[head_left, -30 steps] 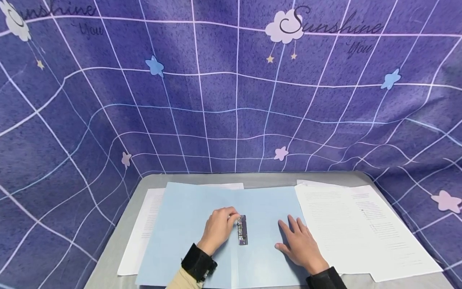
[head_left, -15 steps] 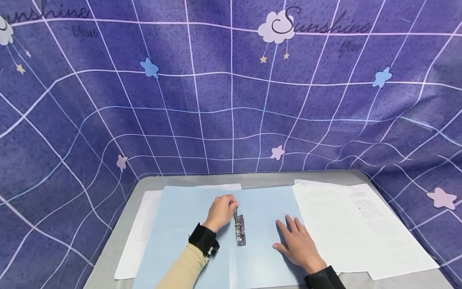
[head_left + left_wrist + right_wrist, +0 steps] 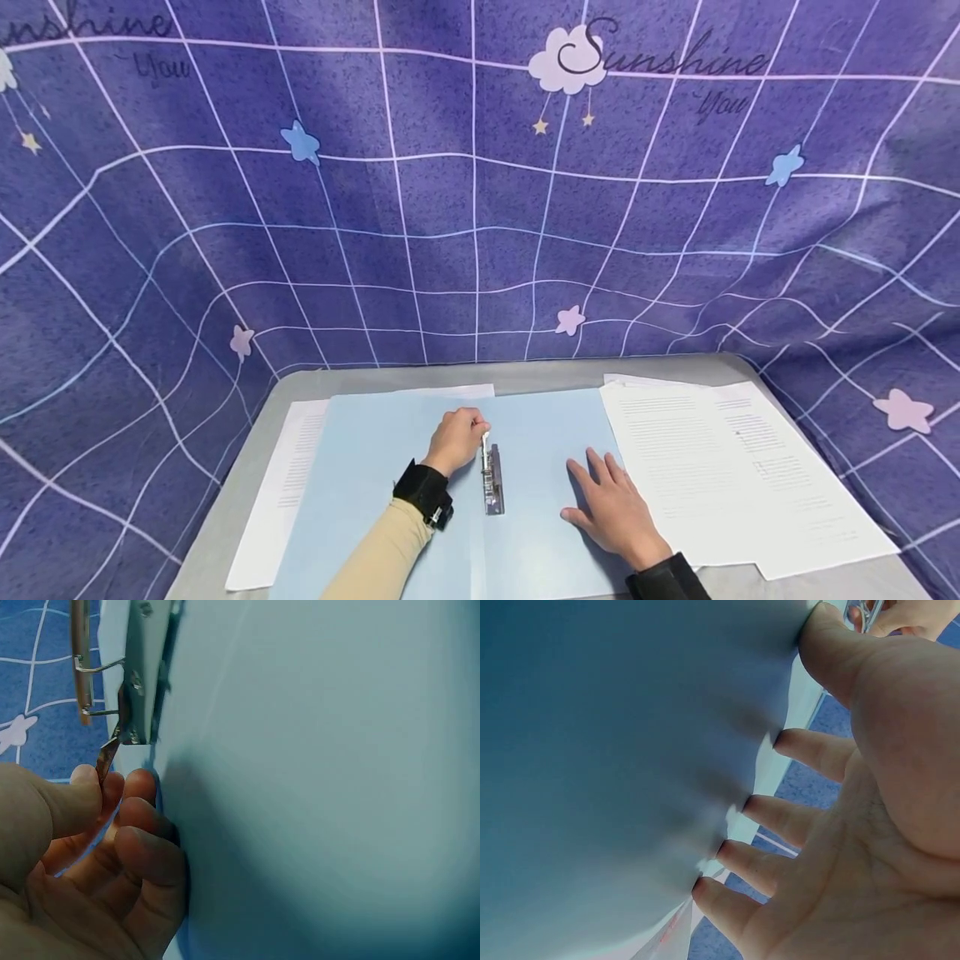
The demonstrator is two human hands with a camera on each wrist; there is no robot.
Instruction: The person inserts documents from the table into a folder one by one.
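Since the earliest frame, the metal clip's lever [image 3: 107, 759] has been raised, its end pinched by the left hand [image 3: 454, 442] at 11 o'clock, probably for leverage. The lever clip [image 3: 492, 490] is seated mid-way across the open blue folder [image 3: 543, 433]. Well apart at 3 o'clock, the right hand [image 3: 613, 510] is laid on the folder, fingers spread, presumably so that it is kept from shifting.

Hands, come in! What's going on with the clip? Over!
Left hand pinching lever of metal clip. Right hand spread on blue folder. Clip's bar standing off its base. Papers either side, none over clip.
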